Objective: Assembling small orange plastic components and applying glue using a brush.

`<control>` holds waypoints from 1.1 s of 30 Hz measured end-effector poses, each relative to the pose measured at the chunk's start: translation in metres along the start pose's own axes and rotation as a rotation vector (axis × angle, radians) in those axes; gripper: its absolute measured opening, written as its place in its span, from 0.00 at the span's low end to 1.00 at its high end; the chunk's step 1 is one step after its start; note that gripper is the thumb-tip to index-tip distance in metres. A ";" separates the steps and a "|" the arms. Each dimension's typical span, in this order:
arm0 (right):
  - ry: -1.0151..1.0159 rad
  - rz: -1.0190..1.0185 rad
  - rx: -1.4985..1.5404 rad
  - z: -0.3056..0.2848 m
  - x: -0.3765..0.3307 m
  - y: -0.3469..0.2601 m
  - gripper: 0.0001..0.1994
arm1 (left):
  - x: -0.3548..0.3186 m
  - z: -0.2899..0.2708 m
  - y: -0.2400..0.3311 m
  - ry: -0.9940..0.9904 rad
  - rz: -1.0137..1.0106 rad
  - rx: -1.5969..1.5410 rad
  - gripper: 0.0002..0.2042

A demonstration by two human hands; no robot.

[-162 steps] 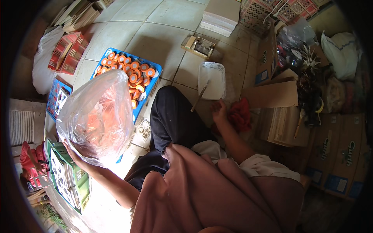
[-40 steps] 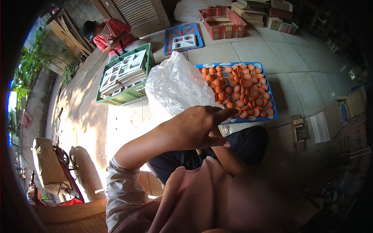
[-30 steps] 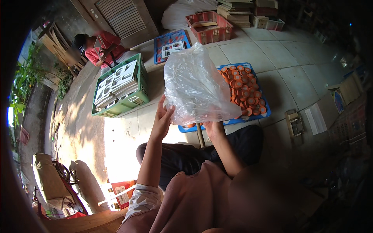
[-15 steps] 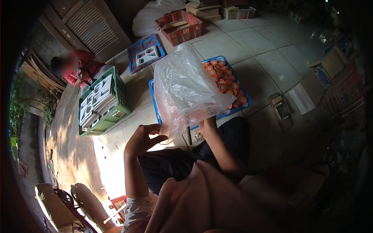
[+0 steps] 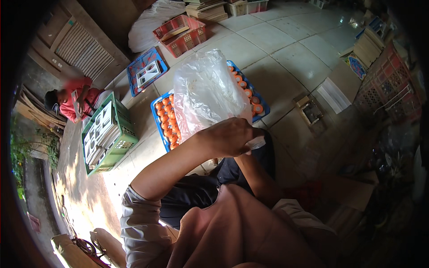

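Note:
A clear plastic bag [image 5: 208, 91], puffed out and wrinkled, stands over a blue tray [image 5: 267, 109] in front of me. My left hand [image 5: 228, 136] has crossed to the right and is closed on the gathered near end of the bag; a bit of plastic sticks out past its fingers. Just below it is my right hand [image 5: 243, 151], its fingers hidden behind the left. Rows of round orange pieces [image 5: 167, 120] fill the tray on both sides of the bag, some with pale centres. The bag hides the tray's middle.
At left stands a green crate [image 5: 120, 140] of white cut-out boards, with a seated person [image 5: 76, 100] in red behind it. Farther back are a blue basket [image 5: 136, 87] and a red crate [image 5: 185, 42]. A small wooden box [image 5: 309, 111] lies right on the tiles.
My left hand has swung right, from the bag's lower left corner to its near end beside my right hand. More orange pieces show left of the bag. The view has shifted.

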State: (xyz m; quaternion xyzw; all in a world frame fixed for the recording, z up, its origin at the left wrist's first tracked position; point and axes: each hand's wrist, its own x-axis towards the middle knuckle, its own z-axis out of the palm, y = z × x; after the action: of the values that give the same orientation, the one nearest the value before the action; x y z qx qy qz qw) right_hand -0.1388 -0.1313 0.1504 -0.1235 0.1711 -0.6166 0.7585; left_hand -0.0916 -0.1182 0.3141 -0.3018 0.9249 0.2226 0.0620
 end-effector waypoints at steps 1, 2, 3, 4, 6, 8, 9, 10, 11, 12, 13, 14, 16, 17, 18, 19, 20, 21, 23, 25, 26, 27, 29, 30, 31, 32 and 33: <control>-0.003 0.001 -0.021 -0.005 0.002 -0.011 0.23 | -0.007 -0.004 0.001 0.094 0.113 -0.113 0.27; -0.002 0.002 -0.042 -0.011 0.002 -0.023 0.23 | -0.010 -0.010 -0.005 0.333 0.195 -0.181 0.30; 0.004 -0.003 -0.056 -0.016 0.003 -0.033 0.23 | -0.014 -0.015 -0.013 0.505 0.241 -0.256 0.33; 0.008 -0.005 -0.074 -0.022 0.004 -0.044 0.23 | -0.015 -0.019 -0.026 0.754 0.128 -0.336 0.35; 0.033 -0.021 -0.097 -0.033 0.003 -0.063 0.24 | -0.008 -0.017 -0.054 1.133 -0.106 -0.491 0.41; 0.078 -0.073 -0.105 -0.048 -0.001 -0.078 0.24 | 0.028 0.016 -0.075 1.143 -0.207 -0.752 0.44; 0.097 -0.160 -0.091 -0.055 -0.001 -0.084 0.25 | 0.046 0.041 -0.077 0.987 -0.271 -0.967 0.45; 0.105 -0.244 -0.036 -0.065 0.000 -0.093 0.24 | 0.064 0.066 -0.075 0.859 -0.127 -0.935 0.42; 0.109 -0.356 -0.052 -0.077 0.000 -0.106 0.24 | 0.079 0.088 -0.072 0.684 -0.152 -0.946 0.38; 0.004 -0.492 0.002 -0.092 -0.001 -0.120 0.25 | 0.092 0.107 -0.065 0.591 -0.139 -1.114 0.34; -0.116 -0.608 0.042 -0.105 -0.002 -0.130 0.25 | 0.103 0.122 -0.057 0.444 -0.298 -1.262 0.29; 0.006 -0.642 0.009 -0.120 0.002 -0.146 0.25 | 0.112 0.129 -0.051 0.348 -0.267 -1.264 0.24; -0.116 -0.634 0.133 -0.154 -0.009 -0.180 0.25 | 0.129 0.135 -0.038 0.291 -0.345 -1.317 0.16; -0.163 -0.531 0.249 -0.171 -0.018 -0.199 0.26 | 0.137 0.134 -0.032 0.301 -0.273 -1.339 0.16; -0.122 -0.574 0.255 -0.187 -0.027 -0.214 0.25 | 0.148 0.135 -0.027 0.262 -0.251 -1.293 0.16; -0.033 -0.642 0.243 -0.204 -0.038 -0.231 0.25 | 0.160 0.136 -0.023 0.236 -0.158 -1.242 0.17; 0.074 -0.721 0.217 -0.221 -0.048 -0.247 0.25 | 0.170 0.136 -0.024 0.049 -0.259 -1.328 0.22; 0.182 -0.795 0.189 -0.239 -0.055 -0.265 0.24 | 0.177 0.139 -0.023 0.005 -0.285 -1.292 0.27; 0.390 -0.927 0.143 -0.278 -0.068 -0.298 0.24 | 0.179 0.148 -0.017 0.045 -0.175 -1.236 0.30; 0.576 -1.028 0.104 -0.318 -0.079 -0.329 0.23 | 0.171 0.152 -0.013 0.066 -0.126 -1.242 0.30; 0.655 -1.064 0.086 -0.338 -0.084 -0.342 0.23 | 0.165 0.152 -0.011 0.070 -0.121 -1.209 0.30; 0.727 -1.092 0.068 -0.357 -0.086 -0.355 0.22 | 0.156 0.150 -0.011 0.084 -0.094 -1.220 0.30; 0.842 -1.120 0.047 -0.392 -0.088 -0.376 0.22 | 0.134 0.140 -0.016 -0.037 -0.051 -1.275 0.31; 0.878 -1.125 0.041 -0.407 -0.086 -0.384 0.22 | 0.123 0.134 -0.019 -0.060 -0.062 -1.308 0.32; 0.913 -1.126 0.039 -0.420 -0.083 -0.392 0.21 | 0.113 0.127 -0.023 -0.088 -0.054 -1.304 0.32; 0.937 -1.123 0.035 -0.430 -0.080 -0.399 0.21 | 0.102 0.120 -0.026 -0.089 -0.082 -1.378 0.33; 0.957 -1.114 0.036 -0.438 -0.075 -0.407 0.21 | 0.092 0.113 -0.030 -0.087 -0.050 -1.432 0.33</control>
State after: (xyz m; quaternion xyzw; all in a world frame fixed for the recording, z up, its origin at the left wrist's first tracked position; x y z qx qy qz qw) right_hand -0.6960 -0.1330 -0.0782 0.1033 0.3853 -0.8998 0.1769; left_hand -0.1505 -0.1376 0.1790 -0.2802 0.5413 0.7852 -0.1096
